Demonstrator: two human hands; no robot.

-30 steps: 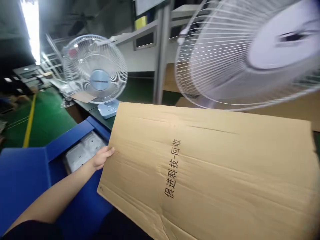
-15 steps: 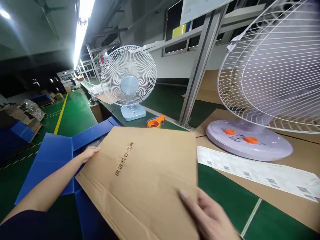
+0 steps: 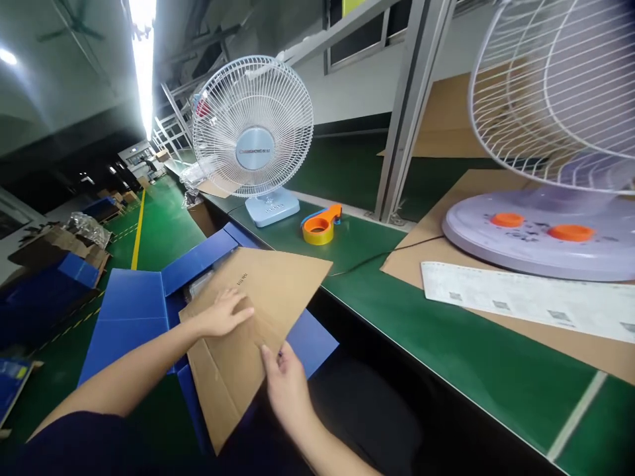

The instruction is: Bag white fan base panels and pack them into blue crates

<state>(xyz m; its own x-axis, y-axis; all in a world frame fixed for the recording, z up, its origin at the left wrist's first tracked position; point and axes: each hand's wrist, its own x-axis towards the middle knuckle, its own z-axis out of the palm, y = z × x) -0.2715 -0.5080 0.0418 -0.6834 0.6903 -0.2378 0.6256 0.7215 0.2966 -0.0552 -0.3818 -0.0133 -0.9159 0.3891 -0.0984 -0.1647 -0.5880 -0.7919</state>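
A brown cardboard sheet (image 3: 292,277) with dark printing lies tilted over the open blue box (image 3: 133,304), its near part creased. My left hand (image 3: 225,314) rests on top of the sheet with the fingers spread. At the sheet's right edge my right hand (image 3: 285,373) pinches the cardboard, thumb on the upper face. Inside the box, something pale and wrapped shows at the sheet's far left corner; the rest is hidden under the cardboard.
Along the green bench (image 3: 446,337) stand a light blue fan (image 3: 272,207), an orange tape dispenser (image 3: 320,228) and a lilac fan (image 3: 536,244) on cardboard. A white label strip (image 3: 516,301) lies before the lilac fan. A metal post (image 3: 407,112) rises behind.
The cardboard sheet has moved left and down over the blue box. My left hand has shifted from its edge onto its face. My right hand has moved left with the sheet.
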